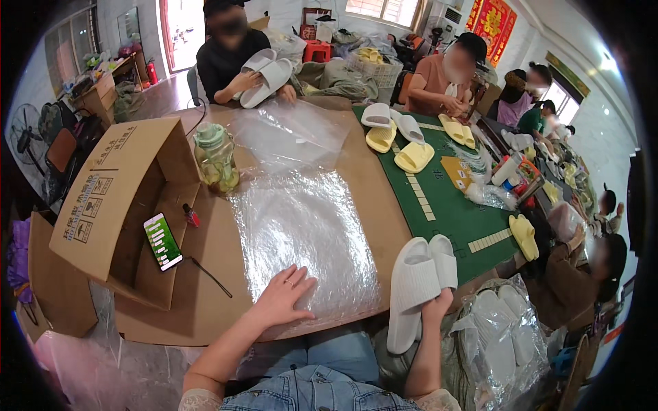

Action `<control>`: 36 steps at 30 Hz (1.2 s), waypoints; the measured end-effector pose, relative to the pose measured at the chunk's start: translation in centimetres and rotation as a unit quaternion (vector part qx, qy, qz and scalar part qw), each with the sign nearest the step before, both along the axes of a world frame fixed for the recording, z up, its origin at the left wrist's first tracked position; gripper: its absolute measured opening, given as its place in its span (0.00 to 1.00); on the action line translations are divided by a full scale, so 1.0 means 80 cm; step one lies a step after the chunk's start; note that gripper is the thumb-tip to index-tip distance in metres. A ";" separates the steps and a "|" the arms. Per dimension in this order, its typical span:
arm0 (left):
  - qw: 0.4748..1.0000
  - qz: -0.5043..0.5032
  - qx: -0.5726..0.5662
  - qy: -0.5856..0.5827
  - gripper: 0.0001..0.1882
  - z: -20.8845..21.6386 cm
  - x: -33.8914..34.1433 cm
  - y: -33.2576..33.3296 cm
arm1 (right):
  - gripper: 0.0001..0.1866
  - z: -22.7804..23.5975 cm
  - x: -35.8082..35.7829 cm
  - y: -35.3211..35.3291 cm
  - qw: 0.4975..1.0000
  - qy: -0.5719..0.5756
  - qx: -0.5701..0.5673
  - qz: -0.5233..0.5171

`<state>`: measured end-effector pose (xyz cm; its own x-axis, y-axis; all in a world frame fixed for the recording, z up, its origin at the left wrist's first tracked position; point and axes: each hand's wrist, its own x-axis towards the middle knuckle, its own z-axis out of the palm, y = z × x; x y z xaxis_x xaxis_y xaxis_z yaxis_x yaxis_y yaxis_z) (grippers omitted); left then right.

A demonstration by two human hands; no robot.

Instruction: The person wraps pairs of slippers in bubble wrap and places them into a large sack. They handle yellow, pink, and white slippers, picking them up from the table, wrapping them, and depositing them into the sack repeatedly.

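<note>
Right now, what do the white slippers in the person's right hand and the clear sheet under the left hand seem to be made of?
The white slippers look like soft moulded foam or rubber, matte, with thick rounded soles and ribbed straps; which one I cannot tell. The clear sheet looks like thin plastic film: glossy, crinkled, see-through to the brown table. The left hand lies flat on it.

Bright, even daylight enters from the windows point(373, 8) and open doorway point(179, 31) at the far wall. Soft glare spreads over the clear plastic sheet point(301, 233) (shadows stay faint). Fisheye distortion bends the table edge point(404, 226), and a black vignette rings the frame. Faces are blurred.
</note>
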<state>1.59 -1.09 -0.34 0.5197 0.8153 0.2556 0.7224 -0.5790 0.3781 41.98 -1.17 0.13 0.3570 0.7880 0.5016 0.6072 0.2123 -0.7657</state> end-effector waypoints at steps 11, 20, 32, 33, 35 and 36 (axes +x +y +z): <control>0.995 0.049 0.043 -0.079 0.14 -0.023 0.005 0.008 | 0.19 0.044 -0.041 -0.069 0.985 -0.066 -0.067 0.147; 0.998 0.046 -0.041 0.026 0.42 -0.006 0.009 -0.011 | 0.20 0.013 -0.055 -0.094 0.971 -0.074 -0.084 0.212; 0.998 0.061 -0.010 0.019 0.34 -0.028 0.013 -0.007 | 0.18 0.005 -0.081 -0.095 0.963 -0.116 -0.089 0.225; 0.998 0.061 -0.005 0.017 0.33 -0.031 0.014 -0.006 | 0.18 0.005 -0.080 -0.097 0.962 -0.121 -0.095 0.224; 0.998 0.061 -0.002 0.013 0.32 -0.034 0.015 -0.007 | 0.18 0.003 -0.078 -0.102 0.960 -0.132 -0.109 0.220; 0.998 0.059 -0.004 0.010 0.32 -0.033 0.018 -0.005 | 0.18 0.006 -0.079 -0.101 0.961 -0.139 -0.103 0.217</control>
<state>2.99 -1.53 -2.99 0.4253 0.8726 0.2400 0.7922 -0.4872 0.3674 35.67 -9.22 0.58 -0.1527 0.9248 0.3485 0.6832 0.3536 -0.6390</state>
